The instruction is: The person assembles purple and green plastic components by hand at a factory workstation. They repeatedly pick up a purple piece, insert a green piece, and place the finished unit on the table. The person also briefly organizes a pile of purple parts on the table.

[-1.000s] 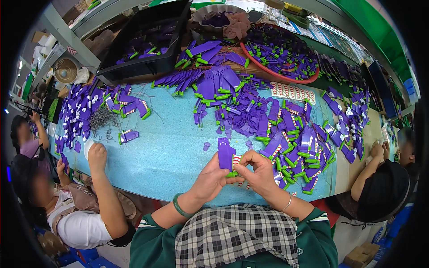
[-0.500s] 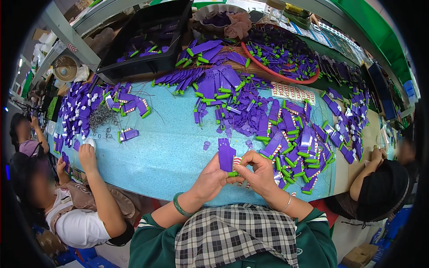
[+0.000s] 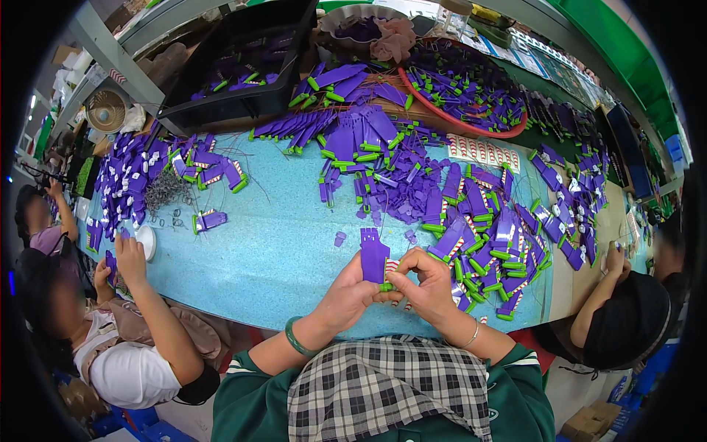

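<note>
At left of frame, a co-worker's hand (image 3: 131,263) has shifted beside a white disc (image 3: 149,243).
Lower centre, hold unchanged: the left hand (image 3: 343,298) grips a purple piece (image 3: 373,258), the right hand (image 3: 426,286) pinches its striped strip (image 3: 391,265), seemingly mid-step.

even bright light on counter (image 3: 243,258) around left grip (image 3: 345,296) and right grip (image 3: 428,289), both reasonably sharp, soft shadows, black tray (image 3: 236,107) beyond left grip dim inside, counter edge bowed by fisheye, black corners, co-worker's head (image 3: 60,295) far left of grips blurred
</note>
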Motion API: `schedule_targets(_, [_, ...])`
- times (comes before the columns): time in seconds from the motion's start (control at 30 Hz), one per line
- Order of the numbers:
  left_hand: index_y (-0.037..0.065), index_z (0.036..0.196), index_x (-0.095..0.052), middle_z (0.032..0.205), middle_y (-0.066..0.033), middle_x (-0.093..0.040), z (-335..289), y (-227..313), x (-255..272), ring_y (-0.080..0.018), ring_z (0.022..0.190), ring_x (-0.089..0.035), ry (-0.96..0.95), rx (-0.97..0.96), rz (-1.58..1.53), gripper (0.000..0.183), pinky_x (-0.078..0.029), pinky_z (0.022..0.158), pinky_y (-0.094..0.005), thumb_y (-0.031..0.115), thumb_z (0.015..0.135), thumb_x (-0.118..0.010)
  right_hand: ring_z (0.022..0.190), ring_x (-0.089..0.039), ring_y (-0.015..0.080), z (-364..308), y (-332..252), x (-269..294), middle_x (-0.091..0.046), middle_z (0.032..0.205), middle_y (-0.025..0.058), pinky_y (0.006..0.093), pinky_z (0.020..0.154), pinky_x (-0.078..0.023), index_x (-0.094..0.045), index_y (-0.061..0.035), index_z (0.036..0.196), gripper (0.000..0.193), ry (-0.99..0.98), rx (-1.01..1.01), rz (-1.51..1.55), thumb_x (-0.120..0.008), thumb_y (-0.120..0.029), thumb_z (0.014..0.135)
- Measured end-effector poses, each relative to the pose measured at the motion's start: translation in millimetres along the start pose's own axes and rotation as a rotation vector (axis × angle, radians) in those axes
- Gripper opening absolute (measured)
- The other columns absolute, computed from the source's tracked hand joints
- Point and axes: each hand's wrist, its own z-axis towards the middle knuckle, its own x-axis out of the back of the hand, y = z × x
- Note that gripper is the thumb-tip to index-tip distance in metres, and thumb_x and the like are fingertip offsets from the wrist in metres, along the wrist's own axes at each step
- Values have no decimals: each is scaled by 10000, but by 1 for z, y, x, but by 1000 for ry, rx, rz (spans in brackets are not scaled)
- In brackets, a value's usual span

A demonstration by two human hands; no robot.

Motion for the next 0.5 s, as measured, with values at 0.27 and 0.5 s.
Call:
schedule_targets(0.27, [67,1232,-412,1143,-54,-520,-1,-4,0,-143,1055,-556,43,-35,84,352,-551,851,-343,11,898,-508,682,-577,171,1,-4,-1,-620,730,53,300,644,-457,-602,-26,740,126,-2,59,-76,-725,-52,755])
schedule_targets(0.5, [22,1178,-438,1098,-64,-534,0,1,-5,-160,1010,-588,50,-70,338,259,-578,838,-337,21,933,-522,653,-565,170,1,-4,2,-623,686,52,299,598,-431,-616,-40,706,138,19,135,-145,-748,-60,740])
